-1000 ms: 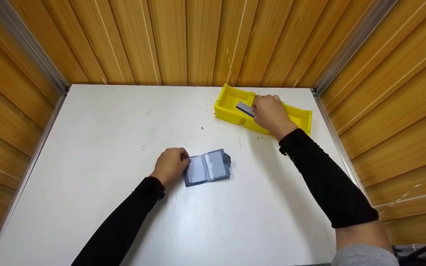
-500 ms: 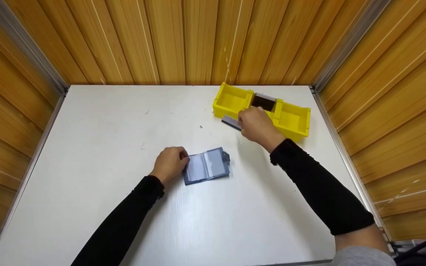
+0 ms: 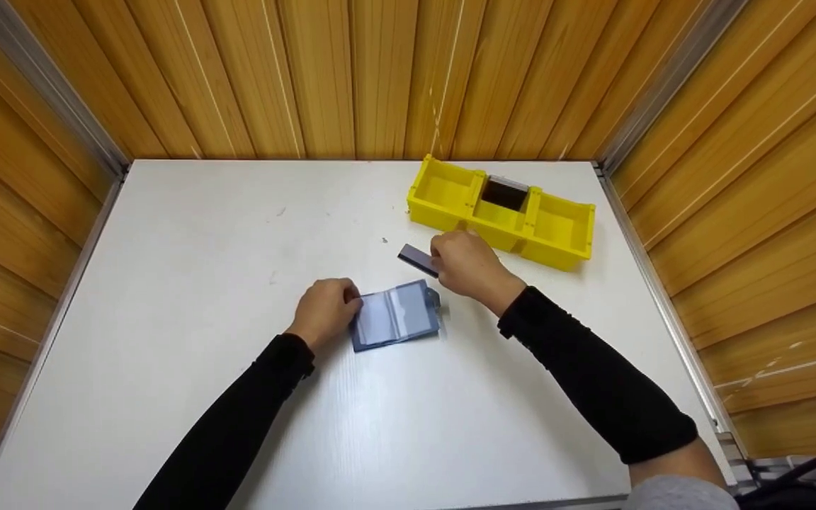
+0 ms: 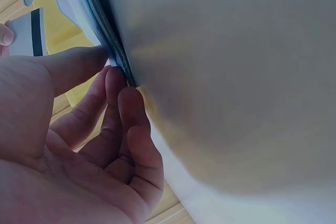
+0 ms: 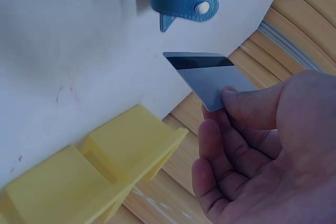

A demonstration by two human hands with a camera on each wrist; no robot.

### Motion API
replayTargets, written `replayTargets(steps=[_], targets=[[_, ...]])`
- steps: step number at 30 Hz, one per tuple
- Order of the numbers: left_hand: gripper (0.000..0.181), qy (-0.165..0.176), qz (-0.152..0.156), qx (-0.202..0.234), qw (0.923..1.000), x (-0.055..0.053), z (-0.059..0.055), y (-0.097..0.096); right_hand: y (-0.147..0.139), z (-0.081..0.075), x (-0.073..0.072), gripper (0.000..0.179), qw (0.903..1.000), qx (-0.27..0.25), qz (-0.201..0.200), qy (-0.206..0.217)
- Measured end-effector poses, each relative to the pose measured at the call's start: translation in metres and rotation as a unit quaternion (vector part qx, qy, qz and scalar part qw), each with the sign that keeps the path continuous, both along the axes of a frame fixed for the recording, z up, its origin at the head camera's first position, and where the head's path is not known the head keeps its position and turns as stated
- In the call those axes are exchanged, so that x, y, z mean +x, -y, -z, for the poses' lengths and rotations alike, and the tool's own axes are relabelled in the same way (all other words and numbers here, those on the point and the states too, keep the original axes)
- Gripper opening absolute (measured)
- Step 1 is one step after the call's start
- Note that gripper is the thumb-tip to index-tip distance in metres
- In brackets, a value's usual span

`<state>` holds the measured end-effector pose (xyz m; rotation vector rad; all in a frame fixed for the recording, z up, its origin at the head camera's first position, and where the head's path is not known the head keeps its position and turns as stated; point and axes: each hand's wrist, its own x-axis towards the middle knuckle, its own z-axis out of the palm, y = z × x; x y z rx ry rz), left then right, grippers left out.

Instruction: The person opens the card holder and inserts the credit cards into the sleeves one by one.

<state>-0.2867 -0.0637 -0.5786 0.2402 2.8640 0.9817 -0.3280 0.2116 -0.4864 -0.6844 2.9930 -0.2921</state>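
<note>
An open blue card holder (image 3: 397, 315) with clear plastic sleeves lies on the white table, its snap strap (image 5: 181, 4) sticking out on the right side. My left hand (image 3: 324, 312) pinches the holder's left edge between thumb and fingers, as the left wrist view (image 4: 113, 124) also shows. Just beyond the holder, my right hand (image 3: 475, 265) holds a grey card (image 5: 202, 74) with a dark magnetic stripe by one end, between thumb and fingers. The card is above the table, apart from the holder.
A yellow bin (image 3: 500, 225) with three compartments stands at the back right. In its middle compartment a dark card-like piece (image 3: 505, 194) leans against the back wall. Wood-patterned panels (image 3: 323, 78) enclose the white table (image 3: 188, 269) at the back and sides.
My right hand has carried the card from over the yellow bin toward me and leftward, close to the card holder. The left hand and the holder have stayed in place.
</note>
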Motion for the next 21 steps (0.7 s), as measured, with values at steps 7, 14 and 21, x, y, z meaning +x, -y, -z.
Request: replayTargets(steps=[7, 14, 21], targets=[[0.012, 0.000, 0.000, 0.000, 1.0000, -0.001, 0.000, 0.000, 0.009, 0.008, 0.007, 0.010, 0.9999, -0.008, -0.008, 0.001], [0.013, -0.005, 0.002, -0.004, 1.0000, 0.000, 0.000, 0.001, 0.012, 0.016, 0.016, 0.009, 0.9996, -0.016, -0.024, 0.001], [0.013, -0.005, 0.003, -0.004, 1.0000, 0.001, 0.000, 0.001, 0.015, 0.016, 0.024, 0.011, 0.9988, -0.033, -0.036, -0.010]])
